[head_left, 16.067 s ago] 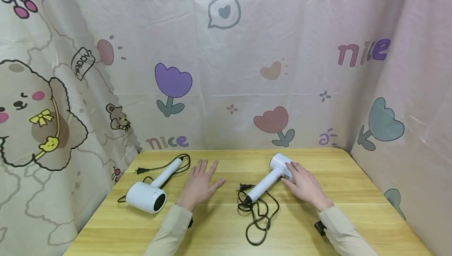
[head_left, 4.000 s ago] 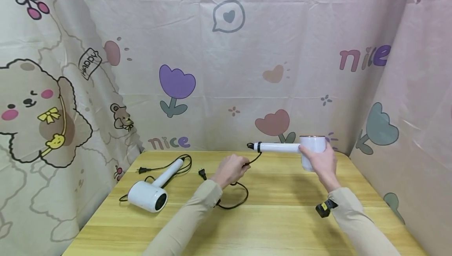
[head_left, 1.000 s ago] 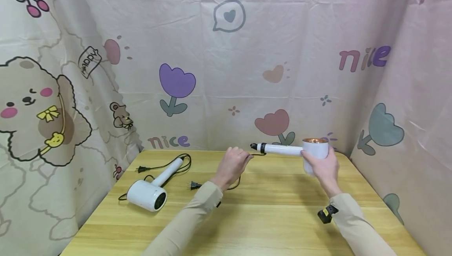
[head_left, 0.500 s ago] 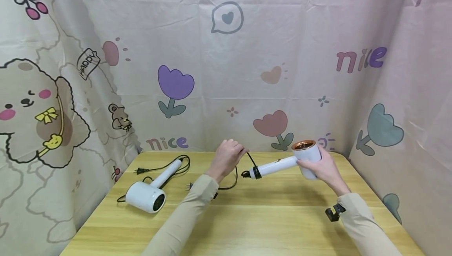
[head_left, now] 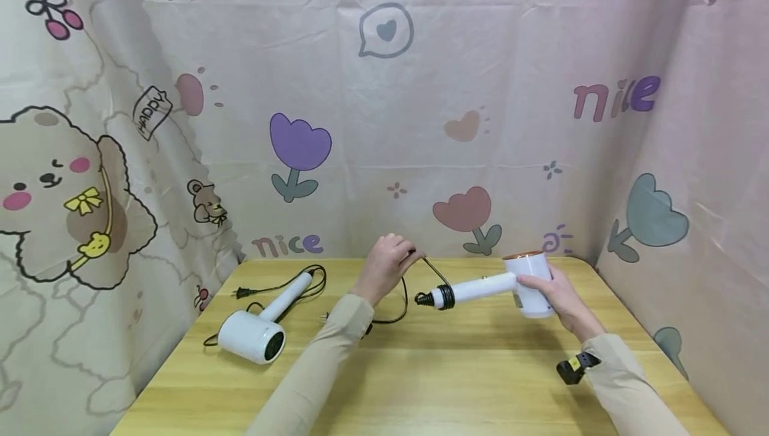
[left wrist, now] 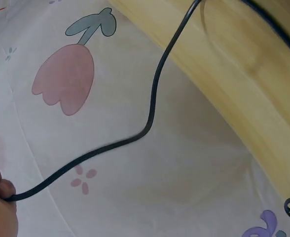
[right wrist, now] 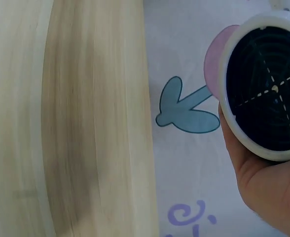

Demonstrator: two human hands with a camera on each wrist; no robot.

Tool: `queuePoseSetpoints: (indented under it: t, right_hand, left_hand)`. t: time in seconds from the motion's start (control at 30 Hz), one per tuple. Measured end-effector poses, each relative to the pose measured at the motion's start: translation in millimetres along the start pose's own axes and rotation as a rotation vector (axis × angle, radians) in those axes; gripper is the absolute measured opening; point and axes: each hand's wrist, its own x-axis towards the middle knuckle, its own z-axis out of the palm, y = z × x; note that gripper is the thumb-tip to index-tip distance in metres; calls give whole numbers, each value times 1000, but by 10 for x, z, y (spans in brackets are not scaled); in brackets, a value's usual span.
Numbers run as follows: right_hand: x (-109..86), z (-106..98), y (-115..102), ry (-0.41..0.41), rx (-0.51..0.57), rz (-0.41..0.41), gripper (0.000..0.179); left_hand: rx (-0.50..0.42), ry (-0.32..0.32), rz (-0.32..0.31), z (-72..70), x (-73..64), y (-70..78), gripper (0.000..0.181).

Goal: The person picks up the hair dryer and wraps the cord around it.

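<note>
My right hand (head_left: pixel 561 296) grips the barrel of a white hair dryer (head_left: pixel 480 287) and holds it above the table, handle pointing left. In the right wrist view the dryer's dark round grille (right wrist: pixel 268 94) faces the camera. Several turns of black power cord (head_left: pixel 446 297) are wound round the handle's end. From there a stretch of cord runs up to my left hand (head_left: pixel 384 266), which pinches it. The left wrist view shows the cord (left wrist: pixel 152 98) leaving the curled fingers (left wrist: pixel 4 188). Its free end loops down to the table, where the plug (head_left: pixel 324 318) is partly hidden behind the left sleeve.
A second white hair dryer (head_left: pixel 252 336) lies on the left of the wooden table (head_left: pixel 444 389). Its black cord and plug (head_left: pixel 242 292) lie behind it. A patterned cloth (head_left: pixel 384 122) hangs behind the table and at both sides.
Since the first frame the right hand has lifted the dryer, and cord turns have gathered round its handle. Over the last second the dryer has dropped slightly and the left hand has risen a little.
</note>
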Motion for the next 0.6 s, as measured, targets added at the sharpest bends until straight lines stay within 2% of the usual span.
queuePoseSetpoints:
  t: [0.13,0.27,0.4,0.6]
  right_hand:
    - [-17,4,4,-60,106,21,59]
    - [-16,-25,2,-55,139,29,52]
    - [-7,-55,3,-42,129,53,57]
    - [-24,18,1,-58,229,99,53]
  left_hand:
    - [-88,-11,-39,16,15,-23,13]
    - [-123,-23,-128,72,-14,-130,13]
    - [-87,-49,-195,143,-122,-233,13]
    - [-36,-104,-209,240,-226,-240,16]
